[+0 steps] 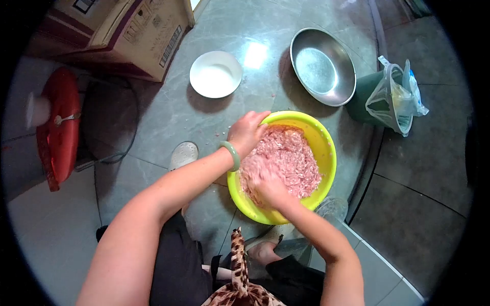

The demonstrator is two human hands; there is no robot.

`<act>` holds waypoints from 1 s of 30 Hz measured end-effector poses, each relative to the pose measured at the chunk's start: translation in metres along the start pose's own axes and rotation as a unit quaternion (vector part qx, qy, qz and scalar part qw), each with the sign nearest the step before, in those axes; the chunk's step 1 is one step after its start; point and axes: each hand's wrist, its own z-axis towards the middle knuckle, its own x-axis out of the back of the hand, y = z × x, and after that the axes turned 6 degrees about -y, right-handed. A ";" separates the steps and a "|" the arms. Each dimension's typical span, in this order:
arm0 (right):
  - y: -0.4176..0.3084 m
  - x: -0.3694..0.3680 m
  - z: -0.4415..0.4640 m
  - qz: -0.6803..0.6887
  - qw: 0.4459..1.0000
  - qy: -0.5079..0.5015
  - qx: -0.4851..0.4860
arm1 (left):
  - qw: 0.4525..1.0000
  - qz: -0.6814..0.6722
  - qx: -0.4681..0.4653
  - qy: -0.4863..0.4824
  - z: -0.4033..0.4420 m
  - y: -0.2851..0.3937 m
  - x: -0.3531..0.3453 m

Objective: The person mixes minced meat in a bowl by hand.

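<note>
A yellow-green plastic basin [331, 168] stands on the floor between my feet. It holds a large mass of pink minced meat [293, 160]. My left hand [248, 133], with a pale green bangle above it, grips the basin's upper left rim, thumb side toward the meat. My right hand [266, 188] is pushed into the mince at the lower left of the basin. Its fingers are smeared by motion and partly sunk in the meat, so their pose is hidden.
Ahead on the tiled floor stand a white bowl [216, 74] and a metal basin [323, 67]. A green bin [370, 99] with a plastic bag is at the right. Cardboard boxes [148, 38], a red stool-like object [62, 125] and a dark cable [137, 109] are at the left.
</note>
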 end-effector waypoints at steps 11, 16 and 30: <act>0.039 0.073 -0.039 0.193 0.959 -0.153 -0.140 | 1.000 0.007 0.004 -0.014 0.001 -0.001 0.000; 0.129 0.066 -0.028 0.185 0.963 0.120 -0.155 | 1.000 0.028 -0.004 -0.011 0.002 -0.001 0.001; 0.041 -0.059 -0.054 0.857 0.355 0.012 -0.374 | 1.000 -0.019 -0.014 0.012 0.005 -0.004 -0.009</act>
